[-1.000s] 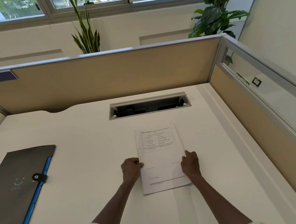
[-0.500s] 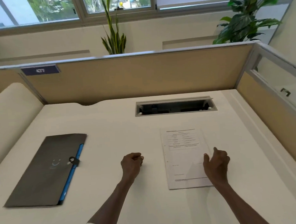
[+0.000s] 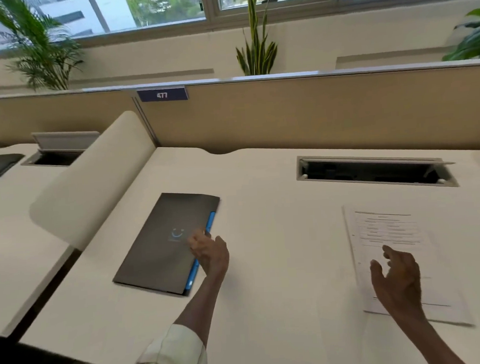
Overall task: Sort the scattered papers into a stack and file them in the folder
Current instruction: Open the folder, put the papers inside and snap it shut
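Observation:
A dark grey folder [image 3: 164,244] with a blue edge and a smile mark lies closed on the white desk [image 3: 265,264], left of centre. My left hand [image 3: 210,254] rests on its right edge near the clasp, fingers on the cover; whether it grips is unclear. A stack of printed papers [image 3: 394,229] lies flat at the right. My right hand [image 3: 397,279] hovers over the stack's lower half with fingers spread, holding nothing.
An open cable tray slot [image 3: 371,172] is cut into the desk behind the papers. A tan partition [image 3: 313,114] labelled 477 closes the back. A cream side divider [image 3: 94,178] stands left of the folder, with a neighbouring desk beyond it.
My left hand left the papers and reached left onto the folder's edge. My right hand lifted off the stack and opened. The view swung left.

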`<state>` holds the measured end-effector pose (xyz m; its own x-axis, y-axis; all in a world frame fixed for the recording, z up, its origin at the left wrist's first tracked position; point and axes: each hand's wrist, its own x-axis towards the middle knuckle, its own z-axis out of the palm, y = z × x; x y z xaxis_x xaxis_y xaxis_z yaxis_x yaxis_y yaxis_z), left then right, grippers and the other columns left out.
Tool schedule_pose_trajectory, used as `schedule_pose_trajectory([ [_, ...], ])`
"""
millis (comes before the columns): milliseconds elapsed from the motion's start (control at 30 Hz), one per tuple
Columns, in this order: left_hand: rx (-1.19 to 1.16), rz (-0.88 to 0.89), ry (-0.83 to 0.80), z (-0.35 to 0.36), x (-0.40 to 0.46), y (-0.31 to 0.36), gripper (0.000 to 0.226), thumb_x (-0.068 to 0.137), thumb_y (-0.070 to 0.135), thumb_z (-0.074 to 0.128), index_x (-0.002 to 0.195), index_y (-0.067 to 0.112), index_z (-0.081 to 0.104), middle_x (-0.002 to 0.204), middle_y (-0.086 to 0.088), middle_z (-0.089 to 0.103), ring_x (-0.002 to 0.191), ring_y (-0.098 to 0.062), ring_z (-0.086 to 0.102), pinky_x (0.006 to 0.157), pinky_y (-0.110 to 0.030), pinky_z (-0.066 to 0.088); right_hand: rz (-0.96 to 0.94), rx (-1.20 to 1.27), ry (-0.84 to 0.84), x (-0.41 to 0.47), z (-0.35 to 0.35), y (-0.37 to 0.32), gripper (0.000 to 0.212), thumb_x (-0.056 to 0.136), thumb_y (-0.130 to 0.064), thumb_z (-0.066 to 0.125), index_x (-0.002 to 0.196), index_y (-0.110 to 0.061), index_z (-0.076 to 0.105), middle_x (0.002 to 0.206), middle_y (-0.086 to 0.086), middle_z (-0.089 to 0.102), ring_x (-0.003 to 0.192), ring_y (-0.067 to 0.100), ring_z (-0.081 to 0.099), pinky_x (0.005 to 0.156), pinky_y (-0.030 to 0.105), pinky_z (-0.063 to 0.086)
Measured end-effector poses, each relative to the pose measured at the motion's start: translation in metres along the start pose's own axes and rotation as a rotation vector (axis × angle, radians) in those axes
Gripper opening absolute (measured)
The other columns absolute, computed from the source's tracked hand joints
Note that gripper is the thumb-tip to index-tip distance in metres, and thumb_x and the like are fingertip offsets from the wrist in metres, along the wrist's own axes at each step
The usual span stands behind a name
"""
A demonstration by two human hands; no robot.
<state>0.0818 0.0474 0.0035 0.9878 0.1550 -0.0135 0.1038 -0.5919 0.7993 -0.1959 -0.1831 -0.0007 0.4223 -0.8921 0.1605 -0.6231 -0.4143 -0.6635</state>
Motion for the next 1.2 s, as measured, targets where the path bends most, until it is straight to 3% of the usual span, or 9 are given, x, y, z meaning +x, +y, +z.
schedule_pose_trajectory([
  [133, 0.145, -0.016, 0.012, -0.011, 0.026, -0.002, 0.044, 0.092, 0.011, 0.065, 0.131, -0.001, 0.052, 0.133, -0.030, 0.048, 0.122, -0.041, 0.046, 0.099, -0.041, 0.037, -0.046, 0.011, -0.004, -0.009, 0.006, -0.018, 0.042, 0.079, 0.004, 0.069, 0.120, 0.004, 0.060, 0.105, 0.023, 0.060, 0.087, 0.038, 0.060, 0.082, 0.047, 0.050],
  [300, 0.290, 0.029, -0.215, -0.024, 0.051, -0.004, 0.028, 0.096, 0.021, 0.057, 0.104, 0.002, 0.076, 0.104, -0.016, 0.074, 0.097, -0.030, 0.068, 0.085, -0.035, 0.053, -0.121, 0.030, -0.059, -0.013, 0.021, -0.039, 0.035, 0.079, 0.005, 0.069, 0.113, 0.002, 0.063, 0.096, 0.015, 0.062, 0.073, 0.024, 0.056, 0.071, 0.033, 0.043],
  [467, 0.286, 0.073, -0.223, -0.027, 0.050, 0.000, 0.028, 0.099, 0.023, 0.053, 0.103, 0.013, 0.078, 0.100, -0.006, 0.077, 0.087, -0.017, 0.066, 0.074, -0.024, 0.046, -0.241, 0.069, -0.174, -0.011, 0.041, -0.066, 0.029, 0.079, 0.005, 0.069, 0.107, -0.004, 0.068, 0.087, 0.004, 0.062, 0.069, 0.018, 0.059, 0.063, 0.030, 0.047],
  [567, 0.184, 0.110, -0.209, -0.026, 0.039, 0.011, 0.022, 0.092, 0.014, 0.061, 0.084, 0.008, 0.080, 0.073, -0.003, 0.070, 0.068, -0.013, 0.058, 0.058, -0.019, 0.033, -0.296, 0.110, -0.257, -0.012, 0.058, -0.089, 0.024, 0.078, 0.004, 0.069, 0.100, -0.005, 0.071, 0.086, 0.004, 0.066, 0.068, 0.014, 0.061, 0.063, 0.024, 0.047],
  [633, 0.114, 0.130, -0.224, -0.026, 0.029, 0.019, 0.023, 0.087, 0.012, 0.064, 0.068, 0.009, 0.076, 0.062, -0.001, 0.067, 0.059, -0.017, 0.061, 0.052, -0.026, 0.042, -0.303, 0.145, -0.350, -0.013, 0.072, -0.106, 0.021, 0.080, 0.000, 0.070, 0.100, -0.004, 0.071, 0.089, 0.006, 0.069, 0.069, 0.012, 0.062, 0.064, 0.014, 0.045],
  [800, -0.045, 0.236, -0.340, -0.025, -0.009, 0.051, 0.012, 0.083, 0.014, 0.071, 0.083, 0.016, 0.083, 0.071, 0.007, 0.073, 0.053, 0.003, 0.060, 0.052, -0.002, 0.042, 0.005, 0.197, -0.752, -0.016, 0.099, -0.146, 0.055, 0.081, -0.032, 0.075, 0.127, -0.011, 0.056, 0.111, 0.003, 0.067, 0.084, 0.009, 0.065, 0.065, 0.014, 0.048],
  [900, -0.118, 0.262, -0.422, -0.023, -0.031, 0.069, 0.013, 0.083, 0.017, 0.070, 0.086, 0.020, 0.082, 0.072, 0.014, 0.074, 0.066, 0.006, 0.067, 0.056, -0.004, 0.047, 0.166, 0.288, -0.860, -0.019, 0.108, -0.158, 0.076, 0.080, -0.044, 0.073, 0.141, -0.010, 0.041, 0.124, 0.006, 0.064, 0.099, 0.016, 0.065, 0.076, 0.026, 0.055],
  [1100, -0.285, 0.316, -0.599, -0.018, -0.053, 0.087, 0.014, 0.085, 0.025, 0.073, 0.076, 0.035, 0.078, 0.073, 0.016, 0.075, 0.074, 0.002, 0.071, 0.063, -0.009, 0.053, 0.271, 0.568, -0.734, -0.012, 0.096, -0.165, 0.026, 0.097, -0.032, 0.053, 0.106, -0.012, 0.065, 0.104, 0.009, 0.069, 0.089, 0.021, 0.069, 0.067, 0.035, 0.062],
  [1200, -0.254, 0.299, -0.619, -0.013, -0.056, 0.081, 0.027, 0.092, 0.049, 0.063, 0.103, 0.029, 0.077, 0.091, 0.014, 0.076, 0.088, 0.001, 0.069, 0.080, -0.017, 0.056, 0.310, 0.622, -0.685, -0.008, 0.087, -0.167, 0.025, 0.097, -0.034, 0.052, 0.101, -0.014, 0.068, 0.098, 0.006, 0.071, 0.086, 0.021, 0.070, 0.057, 0.024, 0.057],
])
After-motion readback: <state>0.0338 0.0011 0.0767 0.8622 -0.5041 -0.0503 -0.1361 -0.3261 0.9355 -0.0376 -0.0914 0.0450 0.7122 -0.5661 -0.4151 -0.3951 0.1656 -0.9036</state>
